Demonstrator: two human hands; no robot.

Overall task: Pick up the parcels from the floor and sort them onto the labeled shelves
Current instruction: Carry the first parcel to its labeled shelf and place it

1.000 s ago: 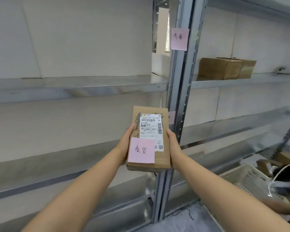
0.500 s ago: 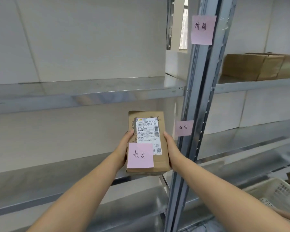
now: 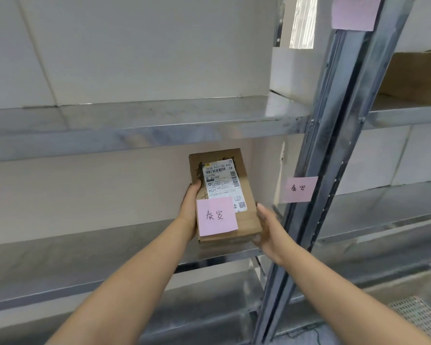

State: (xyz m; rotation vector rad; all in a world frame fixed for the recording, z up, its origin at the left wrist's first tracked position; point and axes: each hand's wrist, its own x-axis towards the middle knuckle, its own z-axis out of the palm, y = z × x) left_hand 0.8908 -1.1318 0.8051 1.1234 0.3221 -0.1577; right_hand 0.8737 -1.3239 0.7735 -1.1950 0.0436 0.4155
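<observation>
A flat brown cardboard parcel [image 3: 244,192] with a white shipping label and a pink sticky note on top is held over the right end of the middle metal shelf [image 3: 90,255]. My left hand [image 3: 190,207] grips its left edge. My right hand [image 3: 270,230] holds its right edge and near corner. The parcel's near end sits at the shelf's front lip; whether it rests on the shelf I cannot tell. A pink label [image 3: 299,189] with matching handwriting is stuck on the grey upright post [image 3: 334,150] just to the right.
The upper shelf [image 3: 144,120] runs above the parcel. Another pink label [image 3: 355,11] sits high on the post. A brown box [image 3: 418,78] stands on the upper shelf of the right bay. A white perforated basket [image 3: 421,317] shows at the lower right.
The parcel has moved forward, in under the upper shelf and over the middle shelf. The view has shifted left and closer, so the post and the labels now sit further right.
</observation>
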